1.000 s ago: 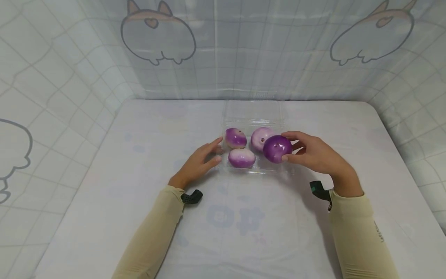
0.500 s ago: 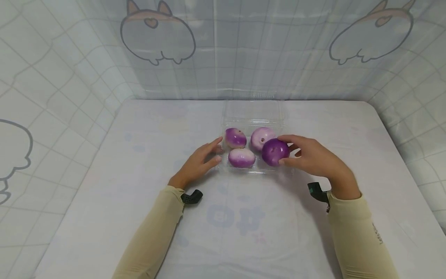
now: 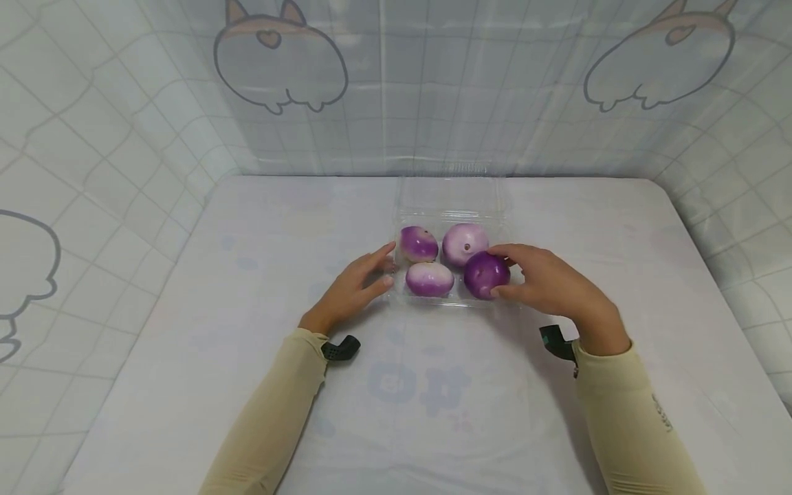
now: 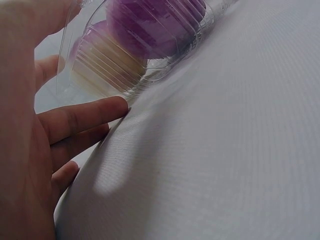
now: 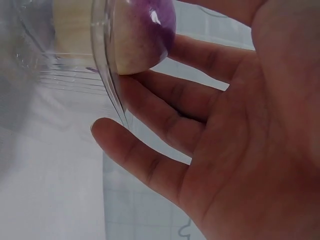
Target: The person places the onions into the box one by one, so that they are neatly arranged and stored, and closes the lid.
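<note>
In the head view, my right hand (image 3: 544,282) holds a glossy dark purple onion (image 3: 487,275) between thumb and fingers, at the front right of a clear plastic clamshell box (image 3: 456,301). A pale onion (image 3: 465,245) lies just behind it. Two more purple-and-white onions, one at the back left (image 3: 419,244) and one at the front left (image 3: 430,279), lie in the box. My left hand (image 3: 351,289) stays at the box's left side with thumb and fingers apart. The left wrist view shows its fingertips (image 4: 117,107) near the ribbed plastic wall (image 4: 112,62).
The box's clear lid (image 3: 450,196) is folded back toward the rear edge of the white-covered table (image 3: 247,385). A pale tiled-pattern curtain (image 3: 482,103) with cartoon animals hangs behind the table and along both sides. A dark wrist camera (image 3: 340,349) sits on each sleeve.
My right hand has moved left and slightly toward me, lowering the dark purple onion into the front right of the box. The pale onion behind has shifted slightly left. My left hand keeps its place.
</note>
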Demonstrator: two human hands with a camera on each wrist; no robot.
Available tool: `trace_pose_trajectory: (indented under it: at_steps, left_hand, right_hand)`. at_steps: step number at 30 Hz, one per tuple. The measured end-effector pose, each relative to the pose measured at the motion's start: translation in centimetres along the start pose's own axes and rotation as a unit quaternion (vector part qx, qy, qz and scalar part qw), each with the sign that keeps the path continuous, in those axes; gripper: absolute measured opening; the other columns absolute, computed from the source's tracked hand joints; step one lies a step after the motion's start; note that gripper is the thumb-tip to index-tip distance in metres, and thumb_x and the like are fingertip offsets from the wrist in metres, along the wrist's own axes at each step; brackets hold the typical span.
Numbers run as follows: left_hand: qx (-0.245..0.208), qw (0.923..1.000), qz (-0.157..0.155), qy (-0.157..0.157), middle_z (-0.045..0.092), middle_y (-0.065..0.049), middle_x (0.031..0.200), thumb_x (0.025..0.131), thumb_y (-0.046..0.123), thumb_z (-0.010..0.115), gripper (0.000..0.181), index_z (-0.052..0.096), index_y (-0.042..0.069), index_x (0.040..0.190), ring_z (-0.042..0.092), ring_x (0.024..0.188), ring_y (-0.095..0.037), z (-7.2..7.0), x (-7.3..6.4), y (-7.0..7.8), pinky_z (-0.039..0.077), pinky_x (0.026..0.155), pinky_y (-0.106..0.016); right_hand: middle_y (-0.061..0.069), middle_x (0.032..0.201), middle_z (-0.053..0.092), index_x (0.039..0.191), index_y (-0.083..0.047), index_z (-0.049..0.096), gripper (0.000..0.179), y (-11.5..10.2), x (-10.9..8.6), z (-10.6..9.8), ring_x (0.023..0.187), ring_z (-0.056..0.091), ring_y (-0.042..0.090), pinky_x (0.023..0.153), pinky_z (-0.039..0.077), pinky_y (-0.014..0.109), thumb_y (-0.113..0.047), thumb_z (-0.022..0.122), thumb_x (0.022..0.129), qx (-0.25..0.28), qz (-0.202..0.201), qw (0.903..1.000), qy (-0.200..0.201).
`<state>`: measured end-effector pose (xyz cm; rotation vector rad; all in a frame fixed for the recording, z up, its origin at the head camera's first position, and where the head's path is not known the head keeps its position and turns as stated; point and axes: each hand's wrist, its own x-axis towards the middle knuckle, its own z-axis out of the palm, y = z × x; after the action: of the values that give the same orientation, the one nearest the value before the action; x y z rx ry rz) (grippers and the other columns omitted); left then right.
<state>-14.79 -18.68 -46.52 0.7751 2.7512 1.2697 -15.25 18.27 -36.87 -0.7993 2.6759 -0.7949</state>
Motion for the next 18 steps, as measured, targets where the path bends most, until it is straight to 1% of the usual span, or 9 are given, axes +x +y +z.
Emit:
trace_pose_trajectory:
  at_steps: [4, 11, 18]
  left_hand:
    - [-0.001, 1.0, 0.003, 0.001, 0.061, 0.0, 0.136, 0.102, 0.05, 0.051, 0.066, 0.026, 0.032, 0.16, 0.045, 0.135, -0.023, -0.05, -0.01, 0.12, 0.027, 0.115, -0.053]
    - [-0.001, 1.0, 0.005, -0.001, 0.061, -0.001, 0.135, 0.102, 0.051, 0.05, 0.066, 0.025, 0.033, 0.16, 0.046, 0.134, -0.023, -0.04, 0.02, 0.1, 0.027, 0.116, -0.052]
    - [0.002, 1.0, 0.009, 0.0, 0.062, -0.001, 0.135, 0.102, 0.051, 0.05, 0.066, 0.026, 0.031, 0.16, 0.046, 0.134, -0.022, -0.01, 0.16, 0.01, 0.027, 0.116, -0.051]
  right_hand:
    - [0.011, 0.135, 0.058, 0.144, -0.007, 0.052, 0.062, -0.17, 0.01, 0.14, 0.122, 0.053, 0.028, 0.105, 0.042, 0.052, -0.022, 0.076, 0.089, -0.015, -0.001, 0.9999, 0.001]
    - [0.013, 0.135, 0.058, 0.143, -0.005, 0.053, 0.061, -0.47, 0.01, 0.43, 0.124, 0.052, 0.031, 0.107, 0.04, 0.053, -0.02, 0.077, 0.088, -0.032, -0.003, 0.9995, 0.006]
    - [0.012, 0.134, 0.059, 0.14, -0.005, 0.055, 0.06, -0.44, 0.05, 0.64, 0.124, 0.052, 0.03, 0.105, 0.042, 0.052, -0.02, 0.078, 0.087, -0.036, -0.007, 0.9993, 0.013]
